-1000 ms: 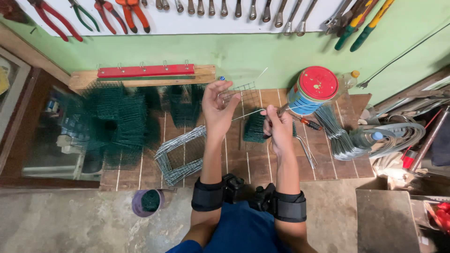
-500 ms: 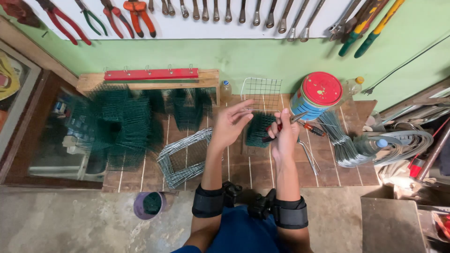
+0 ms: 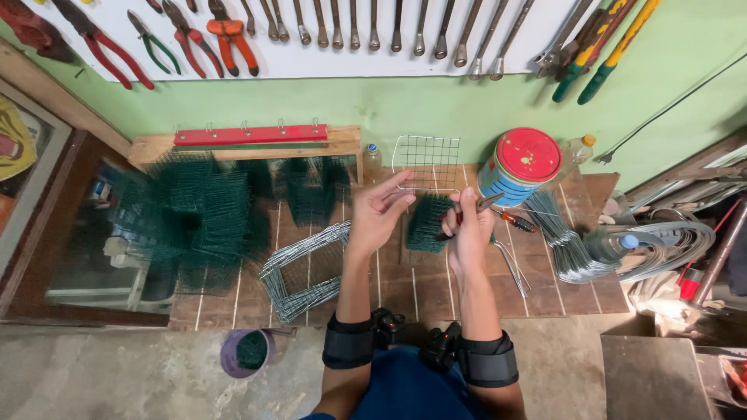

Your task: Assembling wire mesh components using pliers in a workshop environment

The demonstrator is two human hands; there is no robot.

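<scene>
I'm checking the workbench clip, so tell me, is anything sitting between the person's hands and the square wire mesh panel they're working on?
Nothing visible does. The left hand already touches the wire mesh panel at its lower edge, and the right hand holds pliers up near that same edge. The stack of green mesh lies below them on the bench.

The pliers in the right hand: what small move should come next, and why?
Probably bring the pliers tip to the edge of the wire mesh panel. The right hand holds them just below the panel, which the left hand steadies; whether the tip touches the wire cannot be told.
</scene>
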